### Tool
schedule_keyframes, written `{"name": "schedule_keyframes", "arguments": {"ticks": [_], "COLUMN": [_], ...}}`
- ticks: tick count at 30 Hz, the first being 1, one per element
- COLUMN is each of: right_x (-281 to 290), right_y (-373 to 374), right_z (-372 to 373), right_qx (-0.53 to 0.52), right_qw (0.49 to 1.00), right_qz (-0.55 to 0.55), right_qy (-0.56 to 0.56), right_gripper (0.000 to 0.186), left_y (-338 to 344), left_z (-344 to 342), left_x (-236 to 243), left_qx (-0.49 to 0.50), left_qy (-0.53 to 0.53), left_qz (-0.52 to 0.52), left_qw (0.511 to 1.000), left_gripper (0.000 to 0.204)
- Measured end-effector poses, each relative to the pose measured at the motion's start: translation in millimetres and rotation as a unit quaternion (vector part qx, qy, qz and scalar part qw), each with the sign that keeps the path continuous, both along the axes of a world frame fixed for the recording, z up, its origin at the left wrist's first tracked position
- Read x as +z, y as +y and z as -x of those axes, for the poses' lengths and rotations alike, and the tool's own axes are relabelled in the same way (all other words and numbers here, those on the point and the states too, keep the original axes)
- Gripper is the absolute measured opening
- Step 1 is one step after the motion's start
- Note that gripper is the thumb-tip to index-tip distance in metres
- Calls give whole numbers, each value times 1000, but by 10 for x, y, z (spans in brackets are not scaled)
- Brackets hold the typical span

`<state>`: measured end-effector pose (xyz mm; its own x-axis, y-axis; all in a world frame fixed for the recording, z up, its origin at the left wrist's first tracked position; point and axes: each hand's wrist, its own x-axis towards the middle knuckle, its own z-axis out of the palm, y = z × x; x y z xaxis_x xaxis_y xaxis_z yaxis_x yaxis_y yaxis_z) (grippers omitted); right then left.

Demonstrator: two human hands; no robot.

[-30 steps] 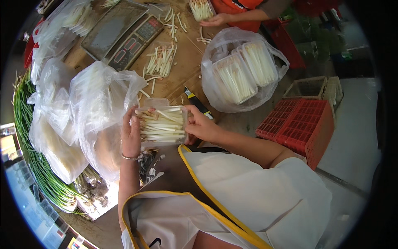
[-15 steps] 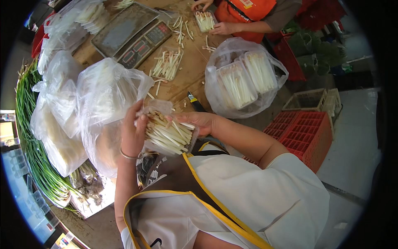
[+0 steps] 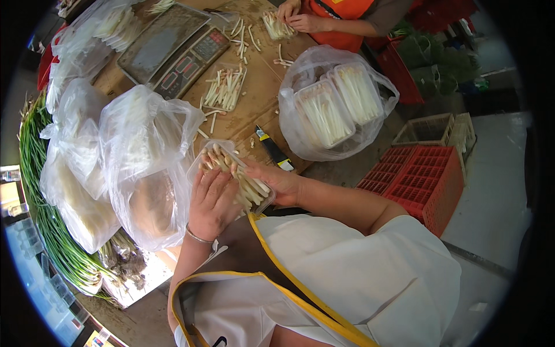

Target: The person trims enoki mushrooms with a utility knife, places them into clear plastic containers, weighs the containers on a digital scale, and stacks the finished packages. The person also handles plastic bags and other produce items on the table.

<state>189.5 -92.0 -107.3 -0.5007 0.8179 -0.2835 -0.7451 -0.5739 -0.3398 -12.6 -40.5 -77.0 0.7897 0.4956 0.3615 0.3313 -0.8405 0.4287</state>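
My right hand (image 3: 274, 179) grips the right side of a clear plastic tray (image 3: 267, 200), held tilted close to my apron. Short white vegetable stalks (image 3: 248, 186) with brownish tips fill it. My left hand (image 3: 214, 199), a bangle on its wrist, lies palm down across the stalks, its fingers stretched out over them. Just beyond the tray, a black and yellow utility knife (image 3: 272, 147) lies on the table. Farther back, another clear tray (image 3: 238, 105) holds loosely strewn stalks. To the right, an open plastic bag (image 3: 295, 139) contains trays of neatly lined-up stalks.
A scale (image 3: 193, 63) stands at the back left, stalk pieces beside it. Plastic bags (image 3: 147, 139) crowd the left, next to long green onions (image 3: 49, 202). Across the table a co-worker's hands (image 3: 300, 22) handle another batch. Red crates (image 3: 425, 179) stand at the right.
My left hand has gone from the tray's left side onto the stalks, palm down. The view has shifted slightly. The co-worker's hands have come together over their stalks.
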Motion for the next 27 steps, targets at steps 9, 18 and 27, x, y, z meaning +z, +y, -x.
{"name": "schedule_keyframes", "arguments": {"ticks": [9,18,27], "right_x": [298,454,498], "right_y": [36,32,26], "right_z": [93,148,197], "right_qx": [-18,-50,-62], "right_qw": [1000,998,995], "right_qz": [-11,-43,-75], "right_qy": [-2,-11,-33], "right_gripper": [78,100,107], "left_y": [-94,-74,-66], "left_z": [-227,-170,-278], "left_x": [200,95,251], "left_qx": [162,171,201], "left_qy": [-121,-302,-218], "left_qz": [108,276,302], "left_qw": [973,896,906], "left_gripper": [64,72,89]}}
